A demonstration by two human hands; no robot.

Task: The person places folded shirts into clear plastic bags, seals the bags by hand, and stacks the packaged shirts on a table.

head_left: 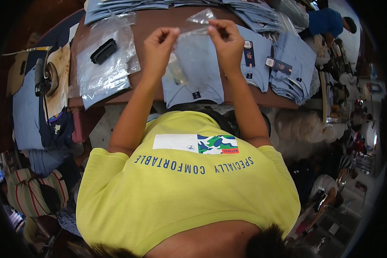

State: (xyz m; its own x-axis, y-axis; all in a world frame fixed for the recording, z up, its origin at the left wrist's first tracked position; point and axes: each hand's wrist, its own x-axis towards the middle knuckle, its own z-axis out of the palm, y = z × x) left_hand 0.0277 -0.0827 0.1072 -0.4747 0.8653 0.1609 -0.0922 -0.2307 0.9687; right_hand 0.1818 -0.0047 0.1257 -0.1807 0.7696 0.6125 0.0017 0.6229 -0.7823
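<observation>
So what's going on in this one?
A person stands at a brown table with a clear plastic bag raised over a folded light-blue shirt. The right hand pinches the bag; the left hand is at its other side, its grip hard to make out. Whether the shirt is inside the bag is unclear. More folded shirts with dark tags lie to the right, and plastic-covered ones to the left.

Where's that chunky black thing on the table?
In the head view, the chunky black thing lies on clear plastic bags on the left of the table, left of the left hand.
</observation>
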